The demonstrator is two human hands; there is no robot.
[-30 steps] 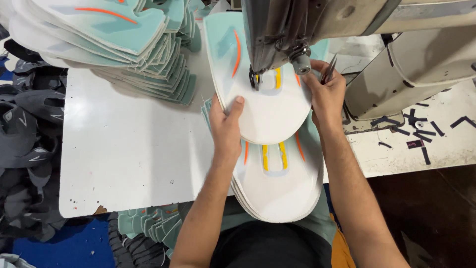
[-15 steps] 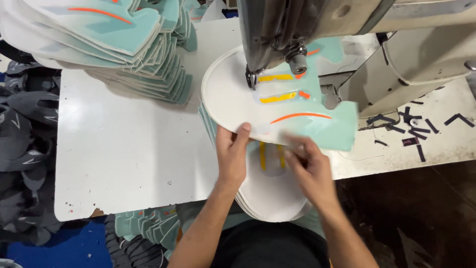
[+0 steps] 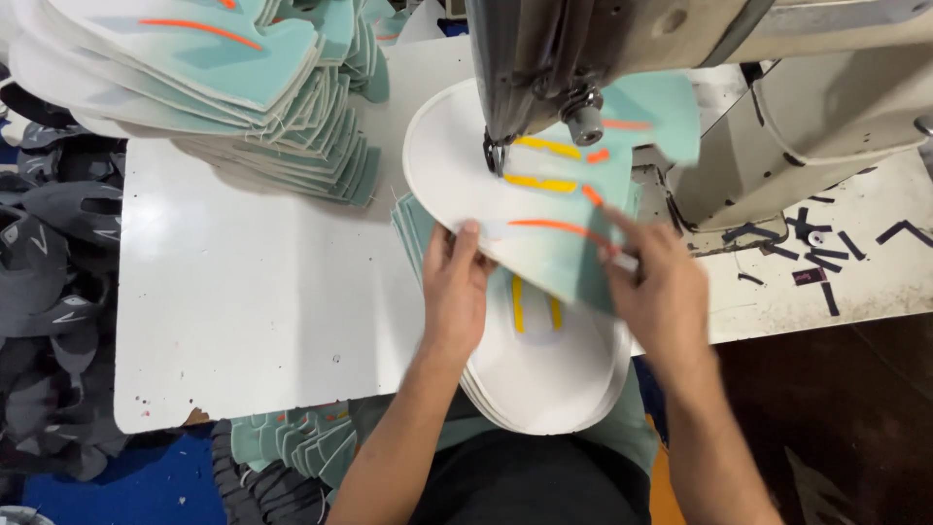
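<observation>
A flat white and mint shoe upper piece with yellow and orange stripes lies under the head of the sewing machine, turned sideways. My left hand grips its near edge with thumb on top. My right hand holds its right side near the orange stripe; it is blurred. Beneath both hands lies a stack of similar white pieces hanging over the table's front edge.
A tall fanned pile of mint and white pieces fills the back left of the white table. Dark grey pieces lie left of the table. Small black scraps are scattered right of the machine. More mint pieces sit below the table.
The piece has been turned from lengthwise to sideways under the machine head. My right hand came from the far right side down to the near right edge.
</observation>
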